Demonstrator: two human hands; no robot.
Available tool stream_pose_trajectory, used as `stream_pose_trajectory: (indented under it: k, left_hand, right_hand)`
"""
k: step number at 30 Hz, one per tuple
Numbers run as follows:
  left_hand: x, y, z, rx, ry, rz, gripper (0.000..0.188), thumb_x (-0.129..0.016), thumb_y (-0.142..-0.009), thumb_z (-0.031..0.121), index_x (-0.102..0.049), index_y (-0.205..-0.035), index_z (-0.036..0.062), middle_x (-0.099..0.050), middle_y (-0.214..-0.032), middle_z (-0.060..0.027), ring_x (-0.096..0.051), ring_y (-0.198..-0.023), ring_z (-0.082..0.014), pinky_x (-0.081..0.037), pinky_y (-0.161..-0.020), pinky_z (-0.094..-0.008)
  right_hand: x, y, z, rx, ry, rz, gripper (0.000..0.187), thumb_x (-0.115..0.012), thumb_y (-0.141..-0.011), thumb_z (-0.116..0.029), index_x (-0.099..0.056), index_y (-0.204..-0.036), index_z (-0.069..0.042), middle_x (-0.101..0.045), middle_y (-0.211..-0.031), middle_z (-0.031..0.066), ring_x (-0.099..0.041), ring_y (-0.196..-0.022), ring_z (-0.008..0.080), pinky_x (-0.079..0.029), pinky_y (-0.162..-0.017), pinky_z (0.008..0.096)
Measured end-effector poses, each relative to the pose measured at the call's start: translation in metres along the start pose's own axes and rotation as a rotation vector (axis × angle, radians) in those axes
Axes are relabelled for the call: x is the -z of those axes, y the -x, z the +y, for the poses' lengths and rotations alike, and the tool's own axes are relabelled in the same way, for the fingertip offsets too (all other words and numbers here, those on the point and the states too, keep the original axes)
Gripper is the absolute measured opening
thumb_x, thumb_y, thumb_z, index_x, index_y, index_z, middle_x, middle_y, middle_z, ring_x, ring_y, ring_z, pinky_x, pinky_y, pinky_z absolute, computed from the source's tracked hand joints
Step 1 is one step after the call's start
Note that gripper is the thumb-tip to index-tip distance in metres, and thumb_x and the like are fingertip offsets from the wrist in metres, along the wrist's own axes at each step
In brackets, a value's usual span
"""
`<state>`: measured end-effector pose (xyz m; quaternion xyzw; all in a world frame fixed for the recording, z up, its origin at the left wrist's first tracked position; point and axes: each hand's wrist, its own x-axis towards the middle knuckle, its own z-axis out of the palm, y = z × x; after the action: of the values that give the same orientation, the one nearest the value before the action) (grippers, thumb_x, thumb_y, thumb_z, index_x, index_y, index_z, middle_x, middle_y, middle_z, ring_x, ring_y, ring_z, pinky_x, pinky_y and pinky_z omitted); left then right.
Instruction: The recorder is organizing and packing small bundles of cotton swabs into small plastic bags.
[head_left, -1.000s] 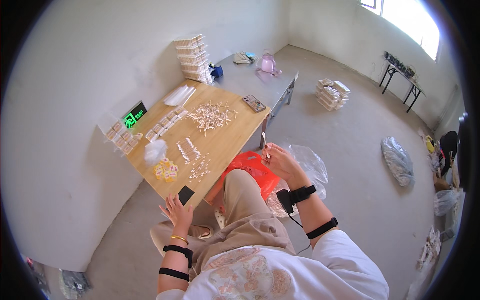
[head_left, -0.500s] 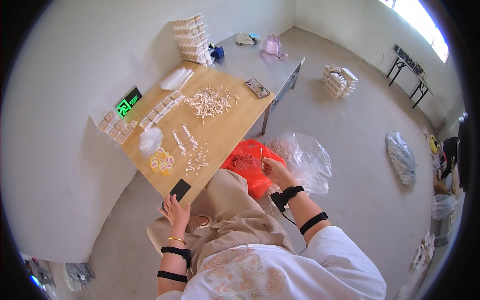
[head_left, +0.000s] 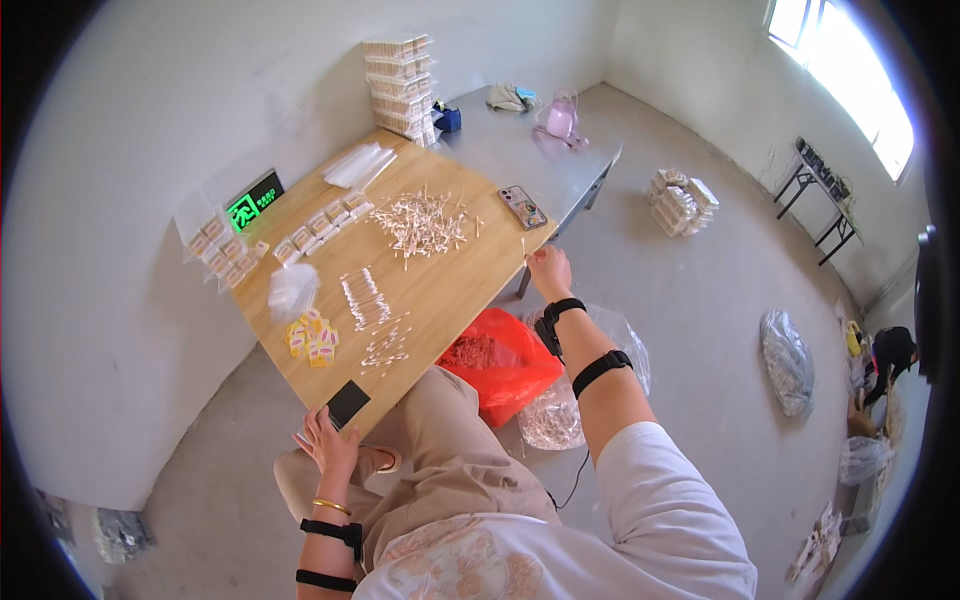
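My right hand (head_left: 548, 272) is at the table's right edge, fingers pinched on a cotton swab (head_left: 524, 246) that sticks up from them. My left hand (head_left: 330, 442) rests at the near corner of the wooden table (head_left: 440, 300), fingers stretched out beside a flat black rectangle (head_left: 348, 404); nothing shows in it. A loose pile of cotton swabs (head_left: 425, 222) lies mid-table. Nearer are a rough row of swabs (head_left: 365, 297) and a few scattered swabs (head_left: 386, 346). Yellow-and-white labels (head_left: 313, 338) lie to their left.
Filled swab packs (head_left: 322, 226) line the table, with clear plastic bags (head_left: 293, 292) nearby. A tall stack of packs (head_left: 400, 90) stands at the back. A phone (head_left: 522, 207) lies near the right corner. An open red bag (head_left: 515, 370) sits on the floor beside my leg.
My right hand has risen from above the red bag to the table's right edge, still holding the swab. My left hand stays at the near corner.
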<state>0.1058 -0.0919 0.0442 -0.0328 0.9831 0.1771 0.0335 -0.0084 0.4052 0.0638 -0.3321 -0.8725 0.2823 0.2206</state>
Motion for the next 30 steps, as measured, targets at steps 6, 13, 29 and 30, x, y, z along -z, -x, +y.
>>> stream_pose_trajectory:
  k: [6,13,29,30]
  left_hand:
    - [-0.010,-0.005,0.005,-0.046,0.012,0.006,0.073,-0.074,-0.080,0.031,-0.042,-0.142,0.0086,-0.032,-0.153,-0.0105,-0.022,-0.148,-0.0311,0.000,-0.120,-0.0607]
    - [-0.004,-0.004,-0.002,-0.054,-0.005,-0.038,0.073,-0.074,-0.080,0.032,-0.042,-0.141,0.0078,-0.031,-0.153,-0.0115,-0.021,-0.148,-0.0322,0.000,-0.119,-0.0619]
    - [-0.011,-0.006,0.013,-0.205,-0.017,-0.010,0.050,-0.073,-0.081,0.032,-0.055,-0.121,0.0087,-0.049,-0.127,-0.0116,-0.044,-0.126,-0.0326,-0.024,-0.112,-0.0558]
    - [-0.007,-0.010,0.021,-0.191,0.010,-0.127,0.040,-0.073,-0.081,0.032,-0.060,-0.111,0.0089,-0.054,-0.115,-0.0109,-0.051,-0.116,-0.0323,-0.032,-0.106,-0.0527]
  right_hand:
    - [-0.021,0.011,0.056,-0.021,-0.110,-0.080,0.022,-0.069,-0.081,-0.026,-0.074,-0.090,-0.008,-0.072,-0.088,0.0160,-0.069,-0.086,0.0327,-0.054,-0.077,0.0422]
    - [-0.046,0.089,0.107,-0.207,-0.242,-0.315,0.025,-0.070,-0.081,-0.025,-0.074,-0.092,-0.004,-0.073,-0.085,0.0172,-0.072,-0.083,0.0297,-0.054,-0.077,0.0397]
    - [-0.056,0.059,0.073,-0.038,-0.175,-0.312,0.025,-0.068,-0.084,-0.026,-0.073,-0.095,-0.004,-0.072,-0.095,0.0225,-0.069,-0.095,0.0399,-0.054,-0.084,0.0453]
    - [-0.056,0.047,0.070,-0.007,-0.201,-0.298,0.025,-0.068,-0.084,-0.026,-0.073,-0.096,-0.004,-0.072,-0.095,0.0223,-0.068,-0.096,0.0404,-0.054,-0.085,0.0458]
